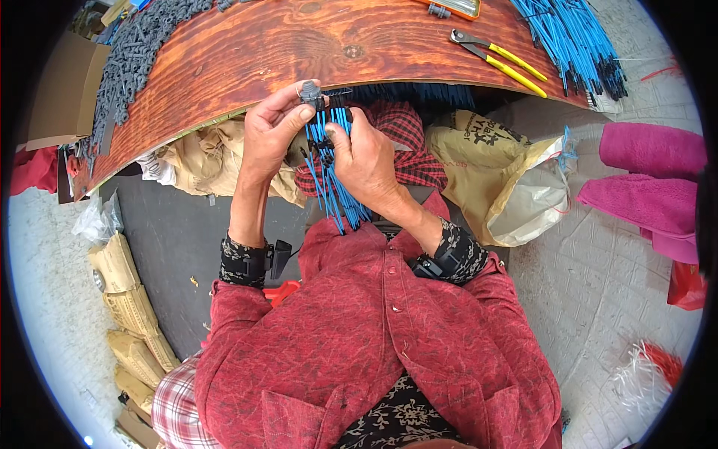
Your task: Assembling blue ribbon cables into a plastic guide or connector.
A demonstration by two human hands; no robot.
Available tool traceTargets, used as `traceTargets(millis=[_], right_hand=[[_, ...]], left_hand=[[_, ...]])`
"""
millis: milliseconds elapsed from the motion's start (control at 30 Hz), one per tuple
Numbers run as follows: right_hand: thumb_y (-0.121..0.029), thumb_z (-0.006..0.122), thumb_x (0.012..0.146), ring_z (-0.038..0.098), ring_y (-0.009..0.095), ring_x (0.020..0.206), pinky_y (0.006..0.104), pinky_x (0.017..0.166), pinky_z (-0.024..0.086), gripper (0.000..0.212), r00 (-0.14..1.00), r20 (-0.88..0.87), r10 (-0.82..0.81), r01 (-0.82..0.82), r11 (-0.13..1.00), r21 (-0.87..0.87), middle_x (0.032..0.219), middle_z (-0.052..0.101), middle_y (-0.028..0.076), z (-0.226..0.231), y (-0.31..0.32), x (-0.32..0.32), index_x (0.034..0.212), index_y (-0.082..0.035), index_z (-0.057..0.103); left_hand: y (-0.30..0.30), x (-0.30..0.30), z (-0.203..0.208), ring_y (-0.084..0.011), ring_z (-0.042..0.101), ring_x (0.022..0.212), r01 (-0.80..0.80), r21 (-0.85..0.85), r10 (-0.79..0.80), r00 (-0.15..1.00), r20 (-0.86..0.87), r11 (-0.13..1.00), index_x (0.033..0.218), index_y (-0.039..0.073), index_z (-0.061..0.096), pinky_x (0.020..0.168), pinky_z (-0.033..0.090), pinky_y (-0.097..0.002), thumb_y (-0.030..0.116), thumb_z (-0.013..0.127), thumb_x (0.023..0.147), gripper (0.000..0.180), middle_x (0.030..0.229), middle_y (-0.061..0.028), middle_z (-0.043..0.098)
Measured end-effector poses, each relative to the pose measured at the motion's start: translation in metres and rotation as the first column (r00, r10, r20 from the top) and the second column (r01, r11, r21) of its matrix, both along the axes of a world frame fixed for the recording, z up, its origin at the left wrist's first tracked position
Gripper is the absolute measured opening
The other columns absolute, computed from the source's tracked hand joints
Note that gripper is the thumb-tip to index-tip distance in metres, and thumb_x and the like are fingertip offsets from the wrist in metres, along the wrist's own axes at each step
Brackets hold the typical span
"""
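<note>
My left hand (271, 133) pinches a small grey plastic connector (310, 93) between thumb and fingers, just below the table's near edge. My right hand (364, 156) grips a bundle of thin blue wires (330, 178) that hang down toward my lap, with black tips at their upper ends. The two hands are close together, the connector right beside the wire tops. Both wrists carry black bands over patterned cuffs.
A brown wooden table (299, 45) holds a heap of grey connectors (134, 52) at the left, yellow-handled pliers (499, 60) and a large bunch of blue wires (572, 41) at the right. A tan sack (508, 179) and pink cloth (651, 179) lie on the floor.
</note>
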State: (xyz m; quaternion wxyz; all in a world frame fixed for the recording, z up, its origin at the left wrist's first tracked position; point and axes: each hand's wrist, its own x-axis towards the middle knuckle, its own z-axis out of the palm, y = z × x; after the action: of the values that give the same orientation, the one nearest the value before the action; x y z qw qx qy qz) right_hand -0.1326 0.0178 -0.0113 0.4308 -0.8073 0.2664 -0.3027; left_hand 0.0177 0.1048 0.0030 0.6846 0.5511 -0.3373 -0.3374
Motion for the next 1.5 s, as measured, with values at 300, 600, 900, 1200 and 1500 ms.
traceTargets(millis=[300,600,900,1200,1500], right_hand=[[-0.022,0.061,0.098,0.064,0.044,0.071,0.0524,0.060,0.047,0.026,0.999,0.042,0.005,-0.008,0.997,0.074,0.077,0.063,0.022,-0.003,0.002,0.001,0.105,0.002,0.054],[-0.024,0.062,0.098,0.065,0.042,0.067,0.0506,0.056,0.048,0.025,0.993,0.095,0.077,-0.083,0.995,0.055,0.072,0.064,0.021,-0.001,-0.004,-0.003,0.100,0.001,0.056],[-0.021,0.064,0.097,0.065,0.041,0.064,0.0479,0.054,0.047,0.022,0.992,-0.004,0.124,-0.124,0.992,-0.027,0.067,0.062,0.020,0.001,-0.013,-0.005,0.096,-0.001,0.057],[-0.029,0.061,0.097,0.063,0.043,0.061,0.0532,0.057,0.047,0.030,0.985,0.029,0.171,-0.172,0.984,0.037,0.062,0.062,0.020,-0.003,-0.021,-0.005,0.095,0.001,0.061],[-0.031,0.062,0.095,0.064,0.044,0.064,0.0544,0.060,0.047,0.031,0.981,-0.078,0.180,-0.168,0.976,0.137,0.065,0.062,0.022,0.004,-0.018,-0.005,0.093,0.000,0.063]], left_hand=[[0.005,0.002,-0.001,-0.0159,0.065,0.112,0.015,0.036,-0.015,1.000,0.009,0.999,0.134,-0.005,0.060,0.102,0.048,-0.0312,0.010,0.073,0.092,0.047,0.124,-0.0103,0.069],[0.004,0.005,0.000,-0.0154,0.065,0.112,0.057,0.055,-0.057,0.998,0.012,0.997,0.134,-0.005,0.060,0.102,0.048,-0.0308,0.012,0.074,0.091,0.048,0.125,-0.0107,0.069],[0.002,0.004,0.002,-0.0124,0.067,0.102,0.030,0.050,-0.028,0.999,-0.036,0.998,0.132,-0.005,0.062,0.091,0.053,-0.0256,0.003,0.073,0.091,0.043,0.116,-0.0097,0.071],[0.003,0.009,-0.001,-0.0135,0.067,0.104,0.090,0.025,-0.089,0.996,-0.015,0.996,0.131,-0.005,0.062,0.094,0.053,-0.0278,0.003,0.074,0.089,0.044,0.117,-0.0101,0.071],[0.007,0.011,-0.009,-0.0142,0.067,0.106,0.107,-0.011,-0.107,0.994,-0.004,0.994,0.131,-0.004,0.063,0.096,0.052,-0.0290,0.007,0.077,0.088,0.046,0.120,-0.0099,0.071]])
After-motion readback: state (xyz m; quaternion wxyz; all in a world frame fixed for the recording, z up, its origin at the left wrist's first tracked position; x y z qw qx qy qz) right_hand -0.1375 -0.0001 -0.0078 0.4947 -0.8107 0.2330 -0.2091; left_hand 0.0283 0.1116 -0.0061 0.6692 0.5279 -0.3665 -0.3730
